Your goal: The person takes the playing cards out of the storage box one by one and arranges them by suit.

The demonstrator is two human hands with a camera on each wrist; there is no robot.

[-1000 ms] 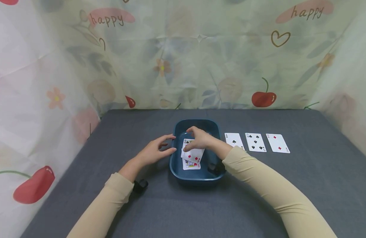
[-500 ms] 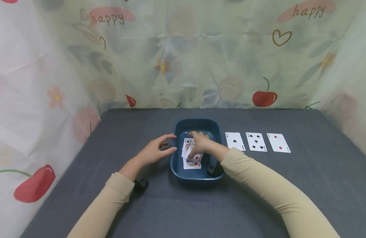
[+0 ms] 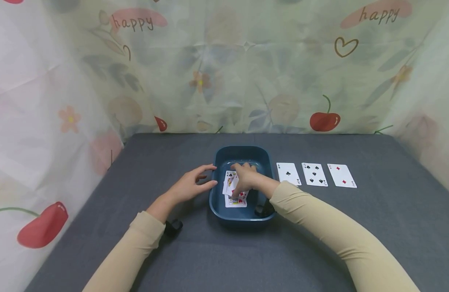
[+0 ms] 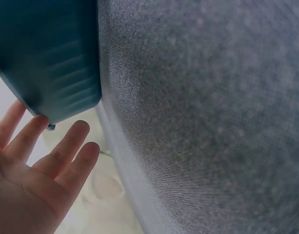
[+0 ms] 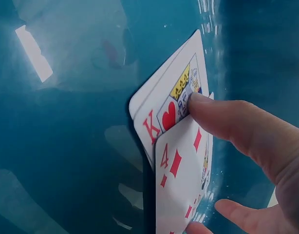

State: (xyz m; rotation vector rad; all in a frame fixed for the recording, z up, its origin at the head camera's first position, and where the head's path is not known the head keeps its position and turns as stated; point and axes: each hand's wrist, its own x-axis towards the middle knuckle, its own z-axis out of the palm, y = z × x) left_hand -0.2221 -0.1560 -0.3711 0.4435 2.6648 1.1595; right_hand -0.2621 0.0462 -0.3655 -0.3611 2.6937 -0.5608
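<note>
A deep blue plastic tray [image 3: 242,216] holds several overlapping playing cards. On top lies the four of diamonds [image 5: 181,180], with the king of hearts [image 5: 161,124] partly under it. A face card with a spade corner [image 3: 229,175] shows at the pile's far end. My right hand [image 3: 246,178] reaches into the tray and pinches the four of diamonds, thumb at one edge and fingertips at the opposite one. My left hand [image 3: 188,187] stays by the tray's left wall, fingers spread and loosely bent, fingertips right at the rim in the left wrist view.
Right of the tray, an ace of clubs [image 3: 288,173], a five of spades [image 3: 314,174] and a two of diamonds [image 3: 342,175] lie face up in a row on the grey cloth-covered table [image 3: 232,259]. A printed curtain [image 3: 242,81] hangs behind.
Over the last second my right hand has lowered onto the cards, its thumb and fingers closing in on the four of diamonds. The left hand has stayed in place.
</note>
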